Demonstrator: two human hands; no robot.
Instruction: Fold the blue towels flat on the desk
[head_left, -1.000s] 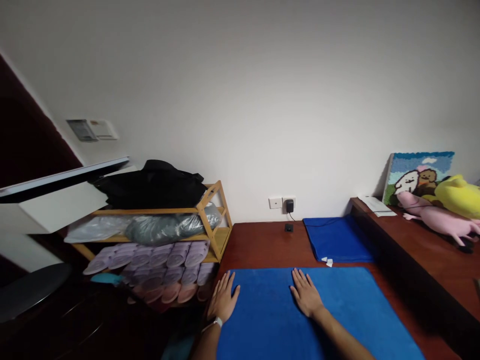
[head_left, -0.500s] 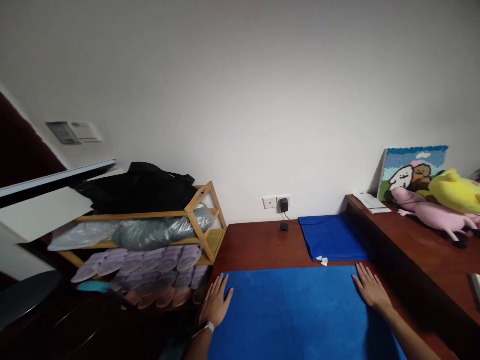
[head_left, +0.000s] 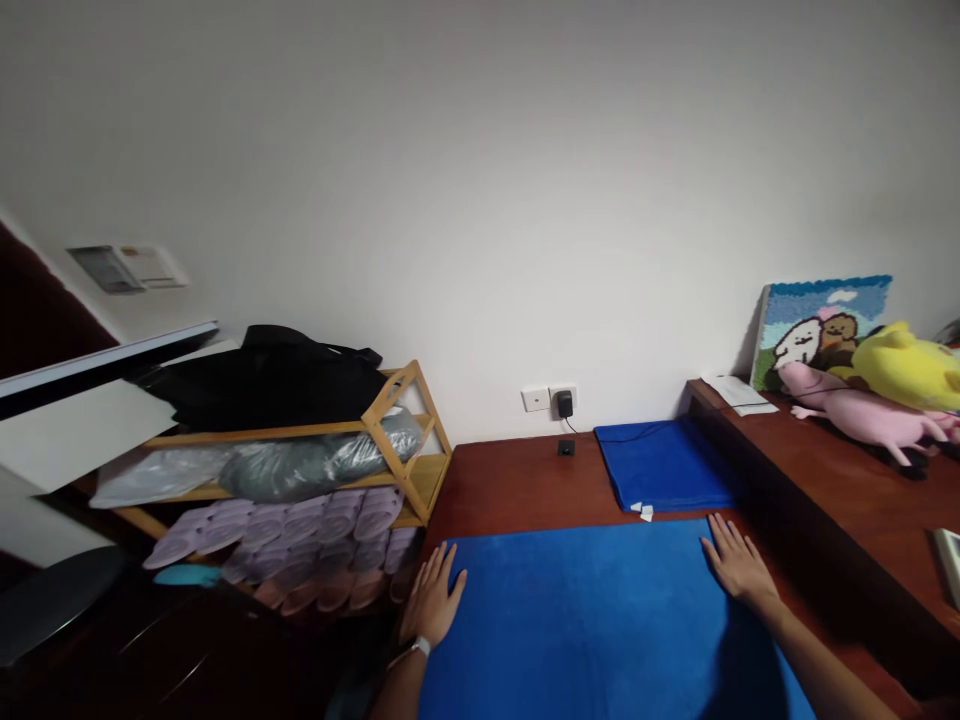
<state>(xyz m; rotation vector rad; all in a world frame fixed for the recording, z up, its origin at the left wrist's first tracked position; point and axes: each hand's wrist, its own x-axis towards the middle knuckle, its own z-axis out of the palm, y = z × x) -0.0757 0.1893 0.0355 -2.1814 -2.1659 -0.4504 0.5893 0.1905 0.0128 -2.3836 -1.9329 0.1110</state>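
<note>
A blue cloth [head_left: 577, 610], which looks like a towel, is spread flat on the reddish-brown desk [head_left: 517, 490]. My left hand [head_left: 435, 598] lies flat at its left edge, fingers stretched out and thumb apart. On the far right corner rests my right hand [head_left: 741, 562], palm down with the fingers spread. Neither hand grips anything. Just behind the spread cloth is a folded darker blue cloth [head_left: 667, 465] with small white tags at its front edge. The near end of the spread cloth runs out of view.
A wooden rack [head_left: 409, 430] with purple slippers [head_left: 300, 520] and a black bag [head_left: 277, 375] stands at the left. A black adapter [head_left: 565, 403] is plugged into the wall. On the raised right ledge lie a pink plush toy [head_left: 855, 405] and a yellow plush toy [head_left: 904, 365].
The view has shifted slightly. Both hands stay flat at the edges of the cloth, with no clear movement against it.
</note>
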